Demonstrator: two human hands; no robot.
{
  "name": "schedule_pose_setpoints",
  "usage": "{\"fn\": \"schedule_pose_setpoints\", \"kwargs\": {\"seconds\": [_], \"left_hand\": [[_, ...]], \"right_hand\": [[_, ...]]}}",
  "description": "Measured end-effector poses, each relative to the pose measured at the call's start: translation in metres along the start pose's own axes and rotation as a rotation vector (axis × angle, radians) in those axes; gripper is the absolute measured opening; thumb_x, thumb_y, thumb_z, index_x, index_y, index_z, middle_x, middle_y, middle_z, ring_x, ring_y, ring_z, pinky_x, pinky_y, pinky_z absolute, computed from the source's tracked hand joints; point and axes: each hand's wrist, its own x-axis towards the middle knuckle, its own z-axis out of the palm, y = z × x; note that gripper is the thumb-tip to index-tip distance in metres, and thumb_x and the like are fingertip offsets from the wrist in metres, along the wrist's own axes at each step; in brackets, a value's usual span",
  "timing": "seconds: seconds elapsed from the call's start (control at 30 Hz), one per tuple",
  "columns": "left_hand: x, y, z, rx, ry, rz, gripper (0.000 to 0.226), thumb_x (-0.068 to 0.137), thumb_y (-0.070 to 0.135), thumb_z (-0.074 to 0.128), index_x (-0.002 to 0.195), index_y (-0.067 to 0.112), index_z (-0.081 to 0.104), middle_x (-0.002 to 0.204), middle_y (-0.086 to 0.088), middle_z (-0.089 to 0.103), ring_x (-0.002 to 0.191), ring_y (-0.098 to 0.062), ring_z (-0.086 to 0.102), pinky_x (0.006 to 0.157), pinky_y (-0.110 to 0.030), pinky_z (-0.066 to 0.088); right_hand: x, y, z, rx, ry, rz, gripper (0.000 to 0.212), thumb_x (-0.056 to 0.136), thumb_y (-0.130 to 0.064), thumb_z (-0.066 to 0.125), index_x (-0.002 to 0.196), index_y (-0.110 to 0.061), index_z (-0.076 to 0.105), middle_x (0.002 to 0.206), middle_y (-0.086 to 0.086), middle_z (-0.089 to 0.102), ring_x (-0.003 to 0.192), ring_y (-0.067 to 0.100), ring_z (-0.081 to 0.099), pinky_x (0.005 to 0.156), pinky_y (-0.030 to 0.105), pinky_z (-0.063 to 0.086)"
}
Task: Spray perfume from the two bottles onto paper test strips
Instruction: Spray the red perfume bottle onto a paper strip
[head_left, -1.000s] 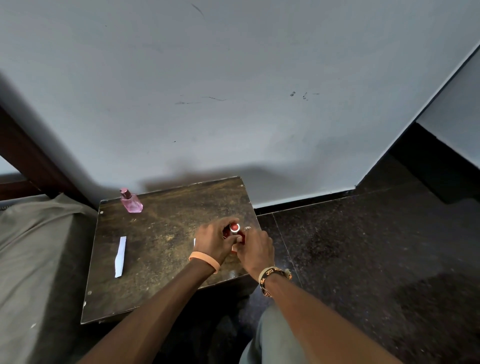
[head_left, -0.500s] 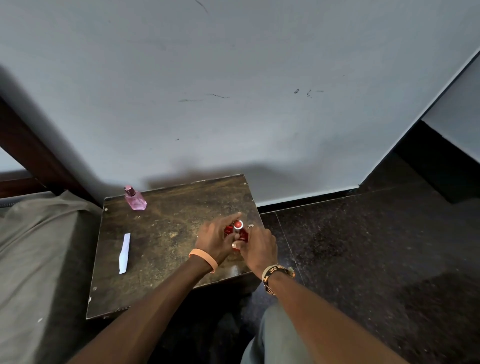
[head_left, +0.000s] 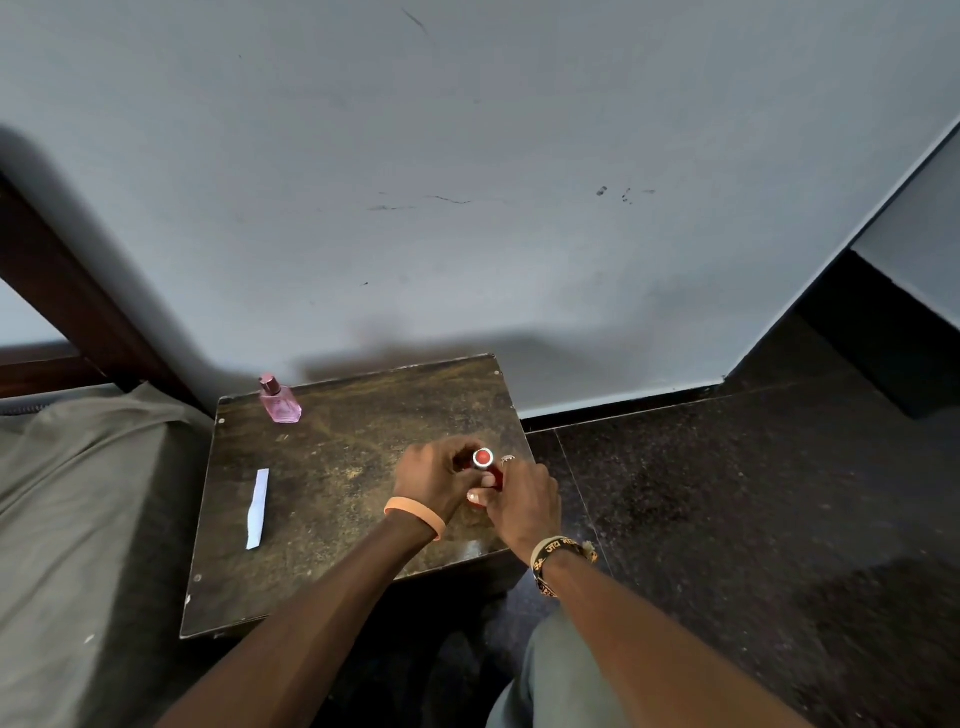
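Observation:
A red perfume bottle (head_left: 484, 461) with a silver-rimmed red cap stands near the right edge of a small dark wooden table (head_left: 332, 499). My left hand (head_left: 434, 480) wraps its fingers around the cap and neck. My right hand (head_left: 522, 501) grips the lower body, hiding most of it. A pink glass perfume bottle (head_left: 279, 401) stands upright at the table's far left corner. One white paper strip (head_left: 258, 507) lies flat on the left side of the table. Whether a second strip lies under my hands is hidden.
A bed with a grey-green sheet (head_left: 78, 519) abuts the table's left side, with a dark wooden frame (head_left: 78, 312) behind it. A pale wall (head_left: 467, 208) rises right behind the table. Dark stone floor (head_left: 727, 519) spreads to the right. My knee (head_left: 550, 675) is below.
My left index finger, stretched over the cap half a second ago, has curled back around it. Both hands stay on the red bottle at the same spot; the view shifted slightly.

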Motion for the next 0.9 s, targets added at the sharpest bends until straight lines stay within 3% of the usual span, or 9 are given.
{"fn": "schedule_pose_setpoints", "kwargs": {"seconds": [0.07,0.23,0.4,0.6,0.67,0.8,0.9], "left_hand": [[0.0,0.0001,-0.0013,-0.027,0.014,-0.036,0.024,0.068,0.024,0.083,0.089,0.026,0.074,0.083,0.01,0.074,0.078,-0.005,0.067,0.074,-0.033,0.057],[-0.0006,0.0031,0.0012,0.045,-0.072,0.048,0.049,0.076,0.016,0.078,0.123,0.022,0.064,0.116,-0.001,0.069,0.106,-0.016,0.064,0.095,-0.031,0.049],[0.0014,0.0006,-0.0002,0.009,0.015,0.012,0.03,0.069,0.016,0.081,0.097,0.024,0.075,0.09,0.006,0.075,0.082,-0.01,0.07,0.076,-0.034,0.057],[-0.003,-0.0004,0.001,0.049,-0.057,0.056,0.045,0.078,0.01,0.074,0.121,0.021,0.065,0.115,-0.001,0.07,0.104,-0.017,0.065,0.093,-0.033,0.051],[-0.0019,-0.0025,-0.0019,0.048,-0.06,0.052,0.038,0.079,0.009,0.071,0.114,0.024,0.069,0.107,0.002,0.073,0.098,-0.015,0.068,0.088,-0.031,0.054],[-0.0019,-0.0004,-0.0032,0.007,0.041,-0.049,0.019,0.071,0.025,0.081,0.089,0.026,0.074,0.081,0.01,0.074,0.075,-0.006,0.067,0.072,-0.031,0.056],[-0.006,-0.0042,0.0019,0.032,0.028,-0.028,0.039,0.07,0.027,0.082,0.107,0.024,0.069,0.101,0.006,0.072,0.093,-0.01,0.066,0.087,-0.03,0.053]], "right_hand": [[-0.0015,-0.0006,-0.0001,-0.002,0.006,-0.001,0.02,0.084,-0.03,0.078,0.097,-0.016,0.071,0.09,0.003,0.071,0.086,0.019,0.068,0.077,0.034,0.058],[-0.0011,0.0004,0.0008,-0.028,0.021,-0.02,0.015,0.087,-0.028,0.074,0.099,-0.018,0.072,0.094,0.003,0.072,0.09,0.02,0.067,0.08,0.031,0.056],[-0.0013,-0.0016,-0.0013,-0.01,0.006,-0.002,0.018,0.086,-0.028,0.076,0.1,-0.017,0.071,0.093,0.003,0.072,0.089,0.019,0.068,0.079,0.032,0.057],[-0.0014,-0.001,-0.0004,-0.017,0.003,0.001,0.021,0.085,-0.029,0.077,0.1,-0.016,0.071,0.094,0.003,0.072,0.09,0.02,0.068,0.081,0.033,0.057],[-0.0016,-0.0012,-0.0003,-0.021,-0.004,0.006,0.021,0.085,-0.027,0.077,0.1,-0.015,0.071,0.094,0.004,0.072,0.09,0.02,0.067,0.081,0.033,0.057],[-0.0012,-0.0029,-0.0024,-0.015,0.0,0.015,0.019,0.085,-0.029,0.077,0.096,-0.016,0.07,0.091,0.004,0.072,0.087,0.021,0.068,0.078,0.035,0.058],[-0.0011,-0.0015,-0.0013,-0.035,-0.001,0.007,0.02,0.088,-0.031,0.074,0.101,-0.016,0.07,0.094,0.005,0.072,0.09,0.021,0.068,0.079,0.033,0.056]]}}
